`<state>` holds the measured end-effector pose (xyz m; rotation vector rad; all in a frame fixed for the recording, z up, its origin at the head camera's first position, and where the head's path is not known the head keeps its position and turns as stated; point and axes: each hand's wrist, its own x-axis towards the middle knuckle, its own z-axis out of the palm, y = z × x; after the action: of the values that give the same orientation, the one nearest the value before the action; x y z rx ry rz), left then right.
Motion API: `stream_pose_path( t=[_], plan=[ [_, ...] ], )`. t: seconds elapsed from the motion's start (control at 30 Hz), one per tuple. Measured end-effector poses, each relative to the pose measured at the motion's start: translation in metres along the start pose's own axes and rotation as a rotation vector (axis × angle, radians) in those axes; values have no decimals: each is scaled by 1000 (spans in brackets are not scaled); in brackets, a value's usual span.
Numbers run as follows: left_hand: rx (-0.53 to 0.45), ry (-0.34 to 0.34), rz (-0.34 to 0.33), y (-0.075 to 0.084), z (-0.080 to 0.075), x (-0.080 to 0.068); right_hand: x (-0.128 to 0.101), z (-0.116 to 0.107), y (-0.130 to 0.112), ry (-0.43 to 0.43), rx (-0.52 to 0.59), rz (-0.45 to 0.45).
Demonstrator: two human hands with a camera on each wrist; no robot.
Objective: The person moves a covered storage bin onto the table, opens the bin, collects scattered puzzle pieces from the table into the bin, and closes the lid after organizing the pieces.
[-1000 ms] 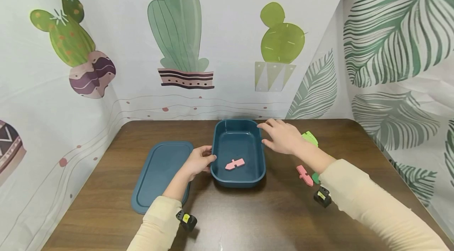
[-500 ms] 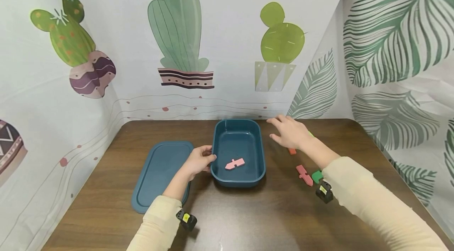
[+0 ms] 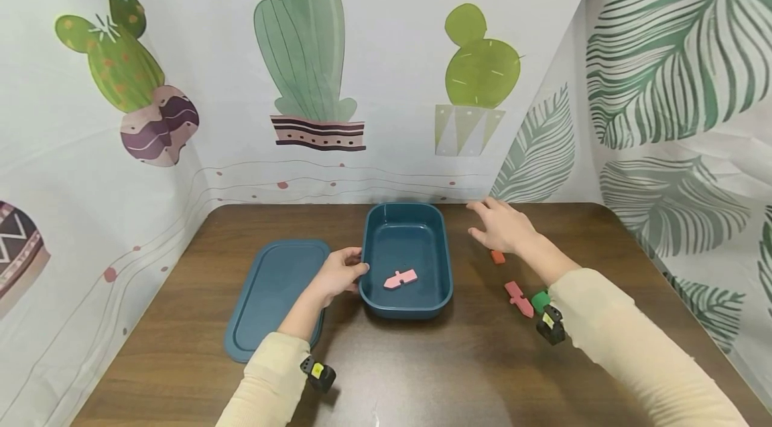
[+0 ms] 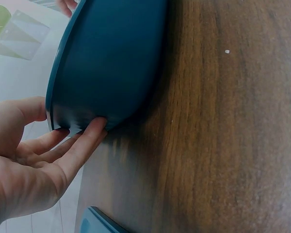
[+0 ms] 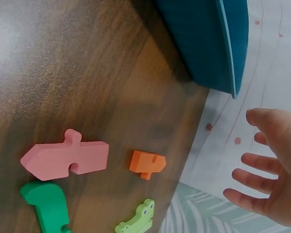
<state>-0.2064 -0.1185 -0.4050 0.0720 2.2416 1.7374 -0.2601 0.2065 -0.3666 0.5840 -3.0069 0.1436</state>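
Note:
A dark blue open box [image 3: 407, 312] stands on the table, with one pink arrow-shaped puzzle piece [image 3: 400, 279] lying inside. My left hand [image 3: 339, 273] grips the box's left side, thumb at the rim and fingers against the outer wall, as the left wrist view shows too. To the right of the box, my right hand [image 3: 505, 227] hovers with fingers loosely spread and nothing in it. Below it on the table lies an orange piece [image 5: 148, 163]. Another pink puzzle piece [image 5: 65, 154], a dark green piece [image 5: 47, 206] and a light green animal-shaped piece [image 5: 137, 219] lie nearby.
A blue lid [image 3: 276, 303] lies flat left of the box, partly behind my left forearm. Behind the wooden table [image 3: 422, 373] hangs a white cloth [image 3: 398, 78] printed with cacti and leaves. The light green piece is hidden behind my right hand in the head view.
My right hand has drawn away from the box's right rim toward the right, and the orange piece has come into sight. The left hand and the box have kept their place.

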Motion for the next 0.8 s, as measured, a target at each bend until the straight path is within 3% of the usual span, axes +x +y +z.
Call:
stream_pose_path(
  t=[0.8],
  plan=[
    [0,5,-8,0,0,0,-5,26,16,-103,22,111]
  ],
)
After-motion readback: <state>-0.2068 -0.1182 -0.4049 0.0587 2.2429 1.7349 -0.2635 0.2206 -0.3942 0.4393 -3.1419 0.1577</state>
